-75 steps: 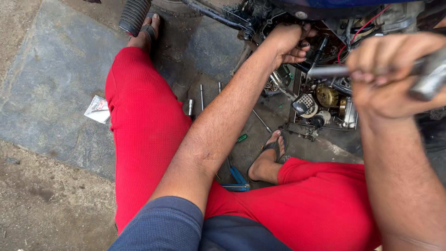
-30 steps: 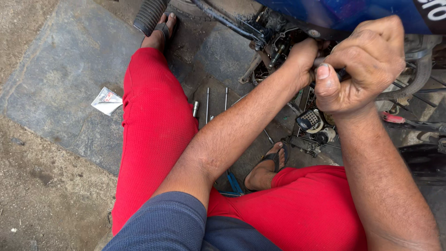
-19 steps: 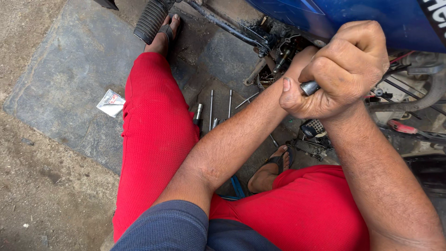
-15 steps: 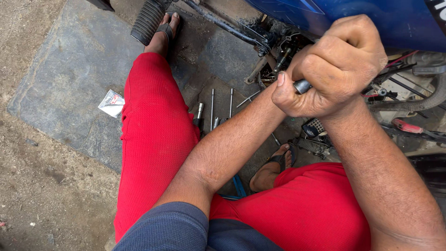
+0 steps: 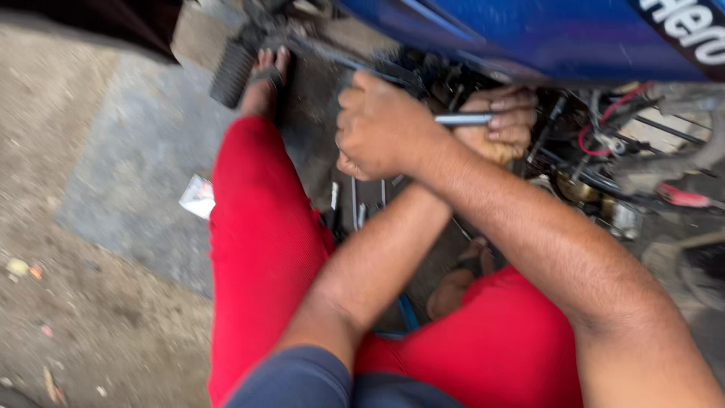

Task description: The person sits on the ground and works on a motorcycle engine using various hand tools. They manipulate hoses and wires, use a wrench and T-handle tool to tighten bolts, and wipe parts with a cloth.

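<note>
The person is wearing bright red trousers (image 5: 264, 249) covering both legs, and the cloth is showing soft folds along the thighs. A dark blue-grey short sleeve (image 5: 302, 378) is covering the upper part of one arm, while both forearms and the left hand (image 5: 502, 125) and right hand (image 5: 381, 128) are going bare, without gloves, rings or a watch. The feet (image 5: 264, 75) are showing bare toes in dark open sandals.

A small white packet (image 5: 198, 198) lies on the grey stone slab (image 5: 128, 166), just beside the red trouser leg (image 5: 260, 242). Loose metal tools (image 5: 355, 208) lie on the ground between the legs. A bare foot (image 5: 264, 75) rests by a ribbed black rubber footpeg (image 5: 230, 72).
</note>
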